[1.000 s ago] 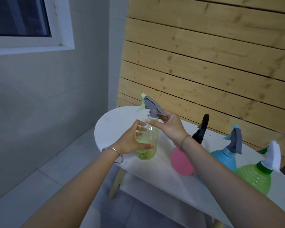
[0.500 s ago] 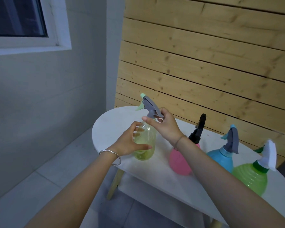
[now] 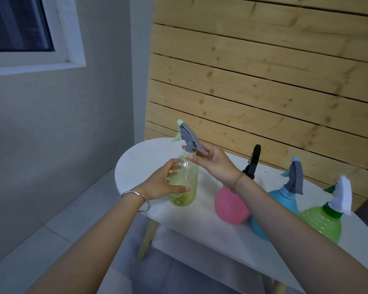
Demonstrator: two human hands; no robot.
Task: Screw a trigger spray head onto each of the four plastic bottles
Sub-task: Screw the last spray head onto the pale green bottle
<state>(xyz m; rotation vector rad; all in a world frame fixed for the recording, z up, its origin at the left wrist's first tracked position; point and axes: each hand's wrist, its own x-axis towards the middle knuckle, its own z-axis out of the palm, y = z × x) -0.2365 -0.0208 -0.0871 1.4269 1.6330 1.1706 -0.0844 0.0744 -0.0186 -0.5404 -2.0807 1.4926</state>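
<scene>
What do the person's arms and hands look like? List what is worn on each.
The left forearm and right forearm are bare, with no sleeves in view. The left hand and right hand are ungloved. A thin silver bangle circles the left wrist. A thinner, duller bracelet circles the right wrist. Rings are too small to tell.

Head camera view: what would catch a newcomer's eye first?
At the left end of the white table, the left hand holds a clear yellow-green plastic bottle while the right hand pinches its grey trigger spray head. To the right stand a pink round bottle, a blue bottle and a green ribbed bottle.
</scene>
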